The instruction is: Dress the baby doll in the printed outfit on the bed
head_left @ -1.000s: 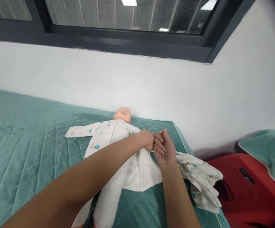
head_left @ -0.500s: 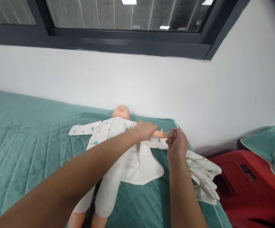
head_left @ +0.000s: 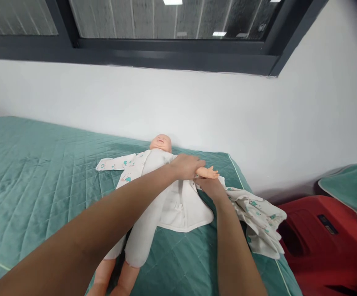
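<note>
A baby doll (head_left: 155, 164) in white clothes lies on its back, head toward the wall. Under it is a white patterned baby jacket (head_left: 183, 211), spread open, with one sleeve (head_left: 113, 163) stretched out to the left over the doll's arm. My left hand (head_left: 187, 165) is closed around the doll's other arm, whose bare forearm and hand (head_left: 207, 172) stick out to the right. Just below that forearm, my right hand (head_left: 212, 188) has its fingers bent at the jacket's right sleeve (head_left: 222, 180); the fingertips are partly hidden.
Another crumpled patterned cloth (head_left: 258, 218) lies at the right edge of the green quilted cover (head_left: 58, 185). Beside it stands a red plastic object (head_left: 329, 250) with a green cloth (head_left: 351, 193) on top. A white wall (head_left: 166, 102) and dark window frame (head_left: 172, 57) are behind.
My right hand has moved left and down from beside the doll's fingers to the sleeve below its forearm. My left hand keeps its hold on the doll's arm. The view has shifted slightly.
</note>
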Action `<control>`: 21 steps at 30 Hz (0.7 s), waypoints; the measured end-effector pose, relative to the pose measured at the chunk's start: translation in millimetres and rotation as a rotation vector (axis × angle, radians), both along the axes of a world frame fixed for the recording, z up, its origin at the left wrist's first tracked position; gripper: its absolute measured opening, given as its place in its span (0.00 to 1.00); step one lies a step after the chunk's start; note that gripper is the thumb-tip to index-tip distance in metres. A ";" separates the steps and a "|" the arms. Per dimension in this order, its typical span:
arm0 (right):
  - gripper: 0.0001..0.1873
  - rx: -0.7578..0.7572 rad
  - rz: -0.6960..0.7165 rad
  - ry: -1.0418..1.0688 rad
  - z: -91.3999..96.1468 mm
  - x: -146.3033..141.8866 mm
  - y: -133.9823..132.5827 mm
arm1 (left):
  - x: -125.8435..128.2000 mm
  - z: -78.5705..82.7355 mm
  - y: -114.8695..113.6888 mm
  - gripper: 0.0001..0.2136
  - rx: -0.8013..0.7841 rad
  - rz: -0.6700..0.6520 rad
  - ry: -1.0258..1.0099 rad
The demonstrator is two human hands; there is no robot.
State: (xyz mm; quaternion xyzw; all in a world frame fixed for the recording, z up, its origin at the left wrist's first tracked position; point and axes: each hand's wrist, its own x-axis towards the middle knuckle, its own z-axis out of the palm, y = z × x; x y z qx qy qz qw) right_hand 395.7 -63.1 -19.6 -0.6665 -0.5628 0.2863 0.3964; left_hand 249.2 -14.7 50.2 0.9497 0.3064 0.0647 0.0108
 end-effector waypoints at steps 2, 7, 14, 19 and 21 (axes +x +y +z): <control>0.08 0.015 -0.011 0.019 -0.2 3.6 0.2 | 1.2 -2.0 -1.7 0.08 0.027 -0.001 -0.007; 0.18 0.103 0.063 -0.019 -2.4 -13.4 3.5 | 5.9 -5.0 -0.8 0.09 0.028 0.066 0.003; 0.18 -0.152 0.099 -0.108 3.1 -5.0 2.8 | 3.9 -4.7 -1.4 0.12 0.018 0.085 -0.001; 0.16 -0.110 0.054 0.068 1.4 -2.7 1.7 | 4.6 -7.8 -0.9 0.11 0.033 0.070 0.028; 0.14 -0.069 0.032 0.188 -1.1 0.6 1.0 | 4.2 -9.3 -0.8 0.11 0.035 0.066 0.031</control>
